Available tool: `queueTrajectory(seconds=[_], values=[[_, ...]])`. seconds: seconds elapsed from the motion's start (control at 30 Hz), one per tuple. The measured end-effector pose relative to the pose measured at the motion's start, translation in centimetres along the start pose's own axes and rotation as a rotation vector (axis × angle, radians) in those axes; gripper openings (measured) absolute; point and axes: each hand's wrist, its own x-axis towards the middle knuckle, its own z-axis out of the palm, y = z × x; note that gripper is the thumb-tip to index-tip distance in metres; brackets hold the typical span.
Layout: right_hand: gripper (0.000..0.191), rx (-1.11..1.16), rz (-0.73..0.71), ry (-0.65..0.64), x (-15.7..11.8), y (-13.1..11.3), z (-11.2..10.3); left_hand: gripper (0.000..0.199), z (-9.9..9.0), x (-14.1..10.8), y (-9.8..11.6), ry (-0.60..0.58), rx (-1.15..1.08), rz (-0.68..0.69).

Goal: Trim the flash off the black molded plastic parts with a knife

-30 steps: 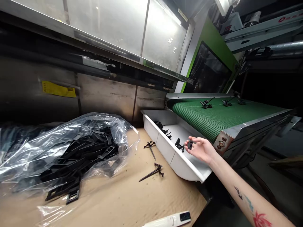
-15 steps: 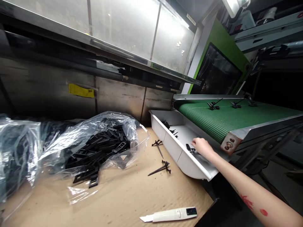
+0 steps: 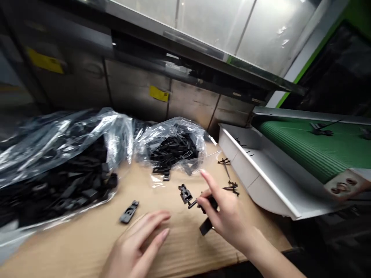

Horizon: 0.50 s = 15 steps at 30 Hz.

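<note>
**Right hand pinches a black moulded plastic part over the bench**

Both hands are now over the bench, and the right hand has left the white plastic tray. Its thumb and middle fingers pinch the part's dark stem, with the forefinger lifted clear. The part sits just left of that hand, with a flat black strip hanging below the grip. The left hand lies open, fingers spread and relaxed, holding nothing, near a loose black clip; whether it touches the cardboard I cannot tell. Beyond lies a clear plastic bag of black pieces, and two black stakes lie near the tray.
</note>
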Motion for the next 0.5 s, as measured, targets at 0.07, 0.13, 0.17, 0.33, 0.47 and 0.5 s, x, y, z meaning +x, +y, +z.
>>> queueTrajectory(seconds=[0.07,0.13,0.17,0.33,0.47,0.5], values=[[0.060,0.094,-0.020,-0.091,0.0,-0.1,3.0,0.032,-0.2,0.1,0.3,-0.042,0.043,-0.034],[0.046,0.145,0.000,-0.141,0.1,0.0,4.6,0.034,-0.1,0.1,0.4,-0.070,0.079,-0.039],[0.032,0.150,0.008,-0.157,0.2,0.0,5.0,0.034,0.1,0.0,0.4,-0.087,0.097,-0.032],[0.023,0.072,0.002,-0.267,2.1,-0.1,5.4,0.053,1.6,-0.4,0.6,-0.096,0.221,-0.013],[0.024,0.034,0.012,-0.287,3.8,0.1,6.0,0.086,2.3,0.1,1.1,-0.172,0.296,-0.045],[0.024,0.035,0.001,-0.267,3.8,0.1,6.1,0.087,2.3,0.2,1.2,-0.190,0.307,-0.052]])
